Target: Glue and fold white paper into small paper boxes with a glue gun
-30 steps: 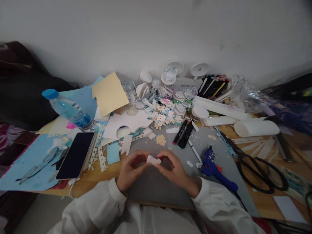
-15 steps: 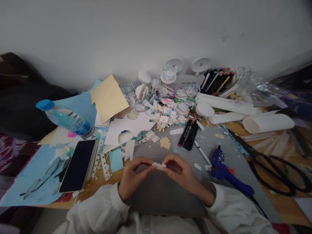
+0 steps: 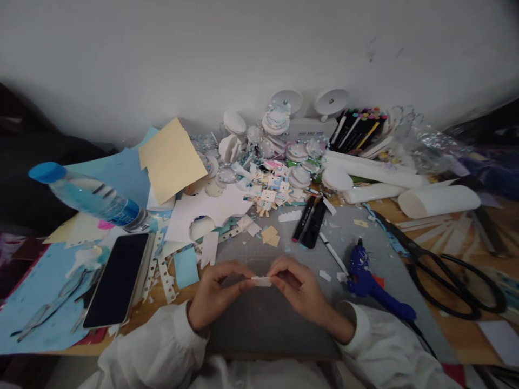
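Observation:
Between my two hands is a small white paper strip (image 3: 261,281), held level above the grey cutting mat (image 3: 275,324). My left hand (image 3: 219,292) pinches its left end between thumb and fingers. The right end is pinched the same way by my right hand (image 3: 300,289). Fingertips cover both ends, so only the middle of the strip shows. Beyond the hands lie small beige paper pieces (image 3: 270,235) and a pile of little cut-paper figures (image 3: 270,192). To the right of my right hand are a white pen (image 3: 333,252) and a blue glue gun (image 3: 371,286).
At the left stand or lie a water bottle (image 3: 91,197), a phone (image 3: 119,281) and eyeglasses (image 3: 52,308). Large black scissors (image 3: 450,270) and white paper rolls (image 3: 440,200) are at the right. Black markers (image 3: 312,221), white discs and a pen box (image 3: 357,129) crowd the back.
The view has shifted slightly, so the tabletop things sit further left. The strip has turned a little between my fingers and shows a flatter, broader face. Both hands keep their pinch.

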A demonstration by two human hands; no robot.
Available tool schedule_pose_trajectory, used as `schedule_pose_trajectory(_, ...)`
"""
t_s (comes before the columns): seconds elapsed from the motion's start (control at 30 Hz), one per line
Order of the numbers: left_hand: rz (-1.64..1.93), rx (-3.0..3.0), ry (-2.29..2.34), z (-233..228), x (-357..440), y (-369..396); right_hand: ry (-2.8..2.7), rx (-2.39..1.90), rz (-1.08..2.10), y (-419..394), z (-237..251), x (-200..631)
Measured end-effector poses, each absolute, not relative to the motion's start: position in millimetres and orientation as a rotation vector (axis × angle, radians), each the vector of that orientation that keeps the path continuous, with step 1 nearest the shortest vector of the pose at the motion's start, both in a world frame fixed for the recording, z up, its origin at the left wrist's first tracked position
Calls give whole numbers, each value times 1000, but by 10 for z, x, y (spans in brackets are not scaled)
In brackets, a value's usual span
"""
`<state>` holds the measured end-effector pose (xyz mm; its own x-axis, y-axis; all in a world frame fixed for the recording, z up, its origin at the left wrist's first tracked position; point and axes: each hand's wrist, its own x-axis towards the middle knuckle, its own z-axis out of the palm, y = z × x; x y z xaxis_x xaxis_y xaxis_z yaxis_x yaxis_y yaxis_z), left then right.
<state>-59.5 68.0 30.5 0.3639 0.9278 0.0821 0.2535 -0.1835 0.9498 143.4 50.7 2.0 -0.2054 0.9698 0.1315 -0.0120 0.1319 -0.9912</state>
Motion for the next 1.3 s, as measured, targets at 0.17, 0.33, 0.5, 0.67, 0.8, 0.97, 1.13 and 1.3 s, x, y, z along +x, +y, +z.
schedule_pose_trajectory(0.17, 856, 1907, 1198, 408, -597, 1092, -1202, -1027, 1313, 529, -13, 1514)
schedule_pose_trajectory(0.33, 789, 2121, 1409, 143, -464, 1479, -1014, -1022, 1379, 561, -48, 1555)
schedule_pose_trajectory(0.5, 741, 2189, 1472, 26, -399, 1589, -870, -1003, 1438, 572, -6, 1556)
schedule_pose_trajectory(0.67, 829, 2127, 1412, 214, -448, 1533, -737, -961, 1545, 580, 10, 1585)
schedule_pose_trajectory(0.8, 936, 1936, 1345, 399, -465, 1363, -674, -928, 1625, 595, 3, 1594)
schedule_pose_trajectory(0.97, 934, 1613, 1182, 544, -499, 1090, -661, -891, 1683, 621, 29, 1595)
schedule_pose_trajectory(1.13, 905, 1213, 1045, 638, -591, 804, -682, -877, 1701, 662, 35, 1629)
schedule_pose_trajectory(1.3, 830, 1224, 963, 692, -679, 640, -708, -908, 1675, 686, 66, 1680)
